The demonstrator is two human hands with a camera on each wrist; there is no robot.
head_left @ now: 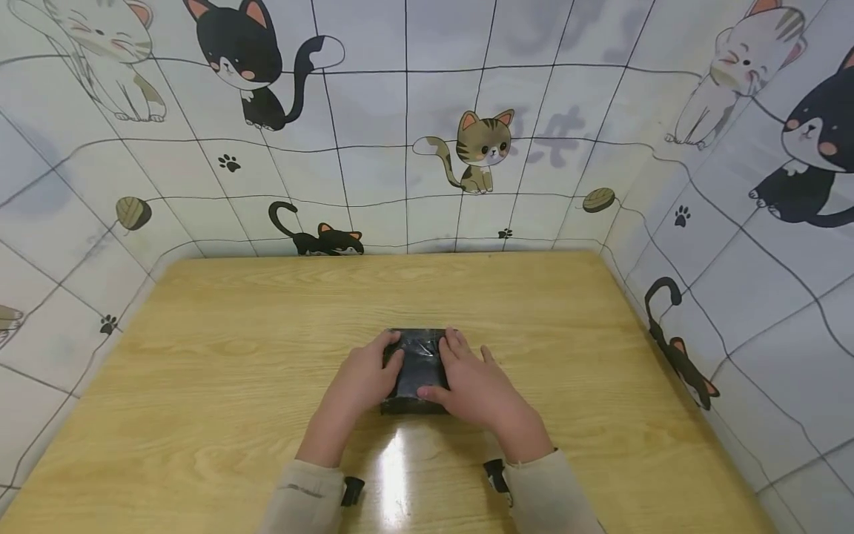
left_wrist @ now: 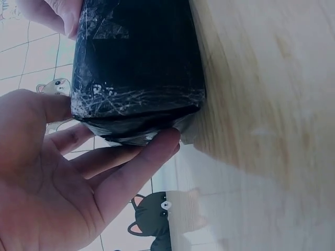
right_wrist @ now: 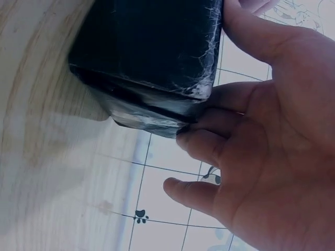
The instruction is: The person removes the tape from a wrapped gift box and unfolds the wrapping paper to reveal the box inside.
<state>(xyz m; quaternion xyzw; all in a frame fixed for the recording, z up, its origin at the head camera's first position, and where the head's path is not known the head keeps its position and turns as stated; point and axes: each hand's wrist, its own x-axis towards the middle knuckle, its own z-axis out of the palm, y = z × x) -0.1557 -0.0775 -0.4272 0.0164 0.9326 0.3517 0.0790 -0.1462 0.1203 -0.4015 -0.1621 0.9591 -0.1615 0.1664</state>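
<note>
A black box [head_left: 420, 365] wrapped in shiny, creased plastic lies flat on the wooden table [head_left: 233, 356]. My left hand [head_left: 367, 377] holds its left side, with the thumb on the top edge and the fingers along the side and end. From the opposite side my right hand [head_left: 477, 387] holds the box, its thumb across the top near the front. In the left wrist view, scuffed wrapping and a folded end show on the box [left_wrist: 138, 57]. The right wrist view shows fingertips against the box's [right_wrist: 149, 47] folded end, while the little finger stands away from it.
White wall covering [head_left: 373, 170] with grid lines and cartoon cats rises behind the table and along both sides. Light sleeves and dark straps [head_left: 352, 491] show at the wrists. A bright reflection lies on the tabletop in front of the box.
</note>
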